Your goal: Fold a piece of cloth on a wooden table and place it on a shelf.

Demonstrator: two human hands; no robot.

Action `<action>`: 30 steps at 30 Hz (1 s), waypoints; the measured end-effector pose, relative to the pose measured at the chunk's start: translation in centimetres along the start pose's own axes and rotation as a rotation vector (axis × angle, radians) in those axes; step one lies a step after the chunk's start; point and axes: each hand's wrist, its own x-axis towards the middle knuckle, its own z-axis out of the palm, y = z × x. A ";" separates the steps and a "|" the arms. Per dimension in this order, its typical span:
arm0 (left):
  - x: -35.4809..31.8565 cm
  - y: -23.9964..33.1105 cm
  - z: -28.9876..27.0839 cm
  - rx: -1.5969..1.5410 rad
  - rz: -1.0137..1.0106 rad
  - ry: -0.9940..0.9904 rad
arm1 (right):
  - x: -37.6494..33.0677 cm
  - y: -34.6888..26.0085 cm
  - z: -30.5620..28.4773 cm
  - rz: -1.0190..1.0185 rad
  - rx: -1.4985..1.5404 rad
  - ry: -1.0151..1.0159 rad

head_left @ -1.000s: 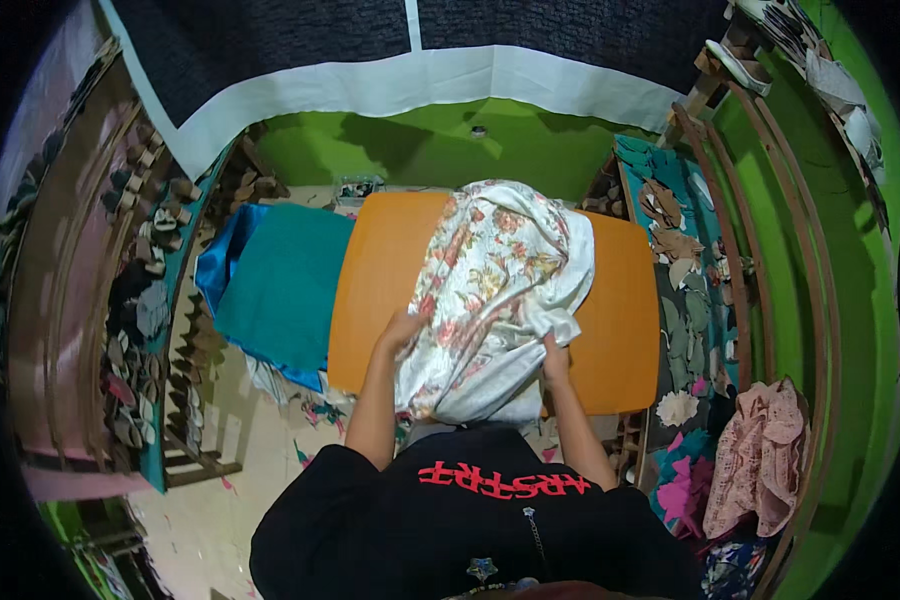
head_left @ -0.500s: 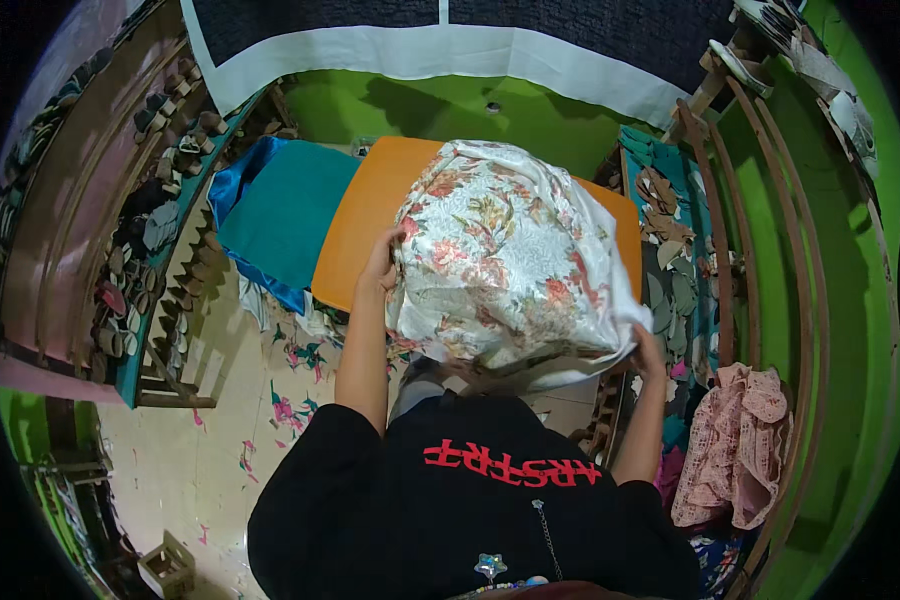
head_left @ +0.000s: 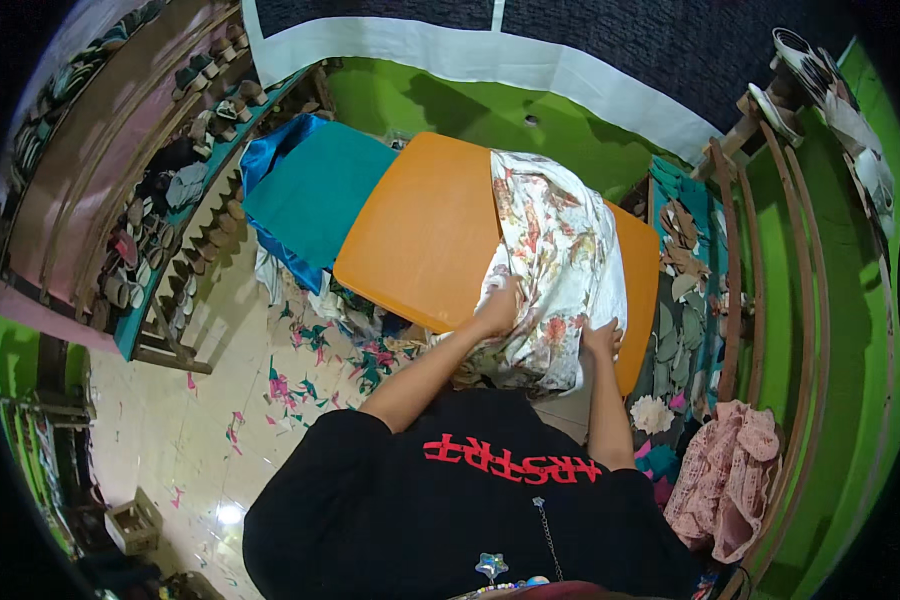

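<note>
Here, floral cloth [head_left: 555, 255] lies between left hand [head_left: 501, 308] and right hand [head_left: 602, 339], both gripping it.

Quick count, going off the one orange desk [head_left: 410, 240]: one floral cloth [head_left: 560, 235] on it, with one left hand [head_left: 500, 308] and one right hand [head_left: 602, 340]. Left of it, one teal cloth [head_left: 315, 195] and way too many shoes [head_left: 205, 66] to count. Right side, one pink lacy garment [head_left: 727, 480].

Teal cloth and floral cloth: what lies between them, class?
In the head view, an orange tabletop lies between the teal cloth and the floral cloth.
</note>
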 end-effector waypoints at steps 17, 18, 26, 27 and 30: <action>1.4 -4.6 -5.6 -0.814 -0.321 0.044 | 4.5 7.9 4.6 -0.430 0.741 -0.041; 1.1 -4.9 -6.3 -0.780 -0.338 0.078 | 3.9 8.0 3.8 -0.476 0.886 -0.050; -2.0 -7.7 -17.2 -0.318 -0.360 0.507 | 5.5 10.1 -5.9 -0.190 1.456 -0.218; -3.0 -8.4 -19.3 -0.353 -0.342 0.557 | 5.6 9.9 -7.1 -0.218 1.498 -0.250; -3.9 -9.6 -24.4 -0.482 -0.249 0.740 | 8.4 11.9 -10.5 -0.220 1.620 -0.214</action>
